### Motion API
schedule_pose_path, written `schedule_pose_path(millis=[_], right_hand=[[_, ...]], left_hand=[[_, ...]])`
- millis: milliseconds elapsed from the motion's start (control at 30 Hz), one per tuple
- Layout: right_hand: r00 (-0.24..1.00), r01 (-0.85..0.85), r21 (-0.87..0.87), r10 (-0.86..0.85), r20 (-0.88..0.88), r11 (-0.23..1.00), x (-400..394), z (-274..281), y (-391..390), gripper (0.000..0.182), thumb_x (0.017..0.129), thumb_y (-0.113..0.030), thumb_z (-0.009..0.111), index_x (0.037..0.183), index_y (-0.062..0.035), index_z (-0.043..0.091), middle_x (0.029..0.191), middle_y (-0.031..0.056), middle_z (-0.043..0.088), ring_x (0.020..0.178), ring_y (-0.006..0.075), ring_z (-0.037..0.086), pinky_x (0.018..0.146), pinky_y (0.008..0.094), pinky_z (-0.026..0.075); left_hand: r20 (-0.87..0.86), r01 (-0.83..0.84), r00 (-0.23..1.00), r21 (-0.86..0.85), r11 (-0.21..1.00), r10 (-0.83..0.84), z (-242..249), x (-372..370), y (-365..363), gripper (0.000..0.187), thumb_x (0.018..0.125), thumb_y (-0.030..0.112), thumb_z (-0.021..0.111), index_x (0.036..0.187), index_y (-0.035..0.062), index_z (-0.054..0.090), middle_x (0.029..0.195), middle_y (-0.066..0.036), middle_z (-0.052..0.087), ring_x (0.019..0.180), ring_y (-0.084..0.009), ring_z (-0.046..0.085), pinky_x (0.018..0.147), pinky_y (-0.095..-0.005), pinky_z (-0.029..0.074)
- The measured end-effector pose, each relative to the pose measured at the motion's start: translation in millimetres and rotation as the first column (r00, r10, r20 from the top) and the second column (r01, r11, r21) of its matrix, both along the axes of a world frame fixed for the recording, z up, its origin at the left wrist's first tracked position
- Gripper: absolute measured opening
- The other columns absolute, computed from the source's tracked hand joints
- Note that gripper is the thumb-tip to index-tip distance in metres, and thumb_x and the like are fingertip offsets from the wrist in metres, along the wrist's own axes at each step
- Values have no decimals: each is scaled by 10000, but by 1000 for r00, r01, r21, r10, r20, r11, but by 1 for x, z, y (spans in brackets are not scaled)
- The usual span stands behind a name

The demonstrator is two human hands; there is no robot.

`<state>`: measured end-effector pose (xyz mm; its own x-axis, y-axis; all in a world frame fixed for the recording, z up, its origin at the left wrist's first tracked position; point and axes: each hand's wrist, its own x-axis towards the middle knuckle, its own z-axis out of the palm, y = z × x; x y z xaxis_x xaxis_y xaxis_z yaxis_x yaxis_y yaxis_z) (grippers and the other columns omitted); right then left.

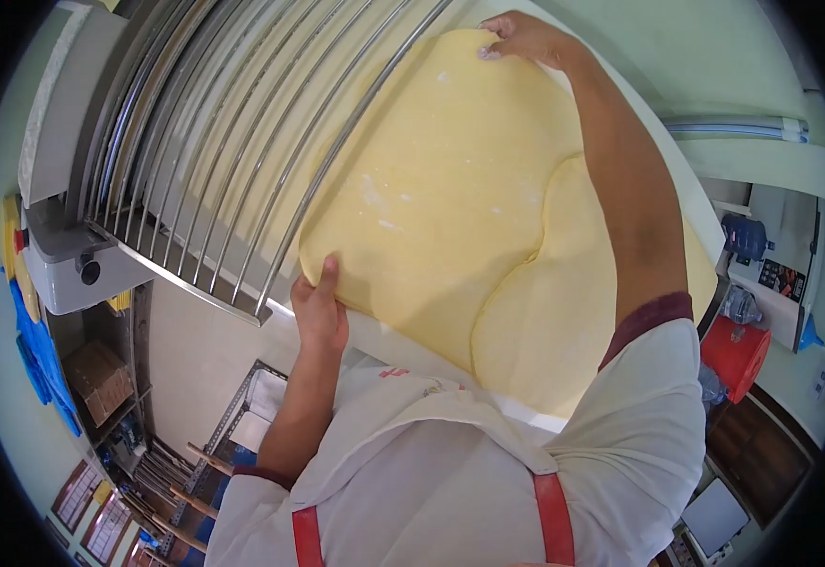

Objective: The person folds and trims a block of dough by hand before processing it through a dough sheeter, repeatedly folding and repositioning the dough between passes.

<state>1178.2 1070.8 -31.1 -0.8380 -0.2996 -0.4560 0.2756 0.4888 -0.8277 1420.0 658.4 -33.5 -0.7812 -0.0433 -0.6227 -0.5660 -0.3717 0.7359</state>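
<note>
A wide, pale yellow dough sheet (431, 180) lies on a white surface (701, 213), with light flour marks on top. Its curved edge overlaps another dough layer (545, 321) to the right. My left hand (321, 307) grips the sheet's near left edge, thumb on top and the other fingers partly hidden at the rim. At the far edge, my right hand (526, 40) holds the dough between thumb and fingers. Part of the dough continues under a metal bar guard (290, 170) at the left.
Beside the guard is a grey machine housing (91, 269) with a black knob. Shelving with a cardboard box (99, 378) stands at the lower left. On the right are a red container (736, 357), a blue water bottle (745, 236) and pale pipes (739, 128) along the wall.
</note>
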Motion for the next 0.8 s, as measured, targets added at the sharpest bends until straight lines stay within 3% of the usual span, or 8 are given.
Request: schedule_pose_path(millis=[100, 133, 233, 333, 433, 633, 733, 800], right_hand=[[990, 140, 29, -140, -14, 990, -1, 13, 20, 510, 793, -251, 749, 1201, 17, 603, 1067, 89, 647, 1009, 182, 589, 890, 340, 461], [984, 125, 490, -43, -175, 863, 10, 40, 2, 486, 757, -363, 649, 1165, -102, 678, 1164, 141, 667, 1151, 316, 582, 992, 391, 429], [962, 271, -43, -272, -34, 962, 10, -1, 16, 535, 791, -232, 752, 1234, 11, 575, 1103, 81, 646, 983, 171, 604, 858, 329, 476], [993, 102, 18, -103, 66, 995, 35, 9, 36, 443, 813, -189, 734, 1182, 10, 592, 1020, 40, 657, 931, 112, 594, 816, 272, 472], [985, 24, -144, 2, 175, 989, 48, 4, 46, 521, 801, -188, 739, 1244, 14, 551, 1098, 62, 657, 981, 122, 608, 853, 296, 489], [958, 248, -87, -232, 167, 965, 63, 6, 59, 510, 803, -148, 725, 1249, 25, 548, 1085, 69, 659, 958, 127, 618, 847, 276, 494], [977, 27, 40, -35, 212, 999, 78, 2, 84, 480, 823, -143, 702, 1246, 26, 550, 1061, 59, 661, 939, 123, 618, 830, 264, 496], [979, 73, -10, -69, 193, 997, 84, 6, 83, 460, 833, -154, 691, 1234, 28, 558, 1050, 53, 659, 926, 118, 615, 814, 264, 498]], left_hand=[[42, -118, 992, 6, 993, 117, 6, 23, -4, 324, 925, 149, 639, 1169, -47, 556, 1123, -118, 640, 1037, -191, 626, 923, -328, 516], [30, -127, 992, 24, 992, 127, 3, 26, -6, 298, 932, 140, 626, 1158, -44, 561, 1134, -128, 640, 1034, -195, 628, 910, -330, 526], [64, -139, 989, 155, 978, 131, -4, 28, -13, 284, 926, 101, 626, 1164, -38, 556, 1151, -128, 635, 1046, -208, 626, 935, -340, 518], [143, -121, 984, 102, 987, 105, 10, 41, 12, 253, 940, 103, 601, 1165, -3, 557, 1145, -104, 644, 1024, -191, 638, 921, -330, 526], [149, 17, 988, 121, 992, -35, 8, 66, 24, 242, 931, 92, 614, 1151, 2, 564, 1117, -97, 653, 1021, -180, 637, 906, -332, 535], [135, -28, 991, 175, 984, 5, 7, 81, 19, 226, 923, 80, 625, 1125, -5, 573, 1099, -113, 659, 999, -188, 646, 914, -345, 537], [178, 46, 981, 145, 988, -71, 4, 90, 28, 234, 910, 89, 649, 1111, -13, 589, 1050, -117, 673, 950, -188, 658, 914, -343, 530], [218, 124, 964, 129, 984, -150, 4, 94, 29, 246, 906, 90, 655, 1117, -18, 591, 1043, -120, 676, 939, -189, 660, 918, -341, 524]])
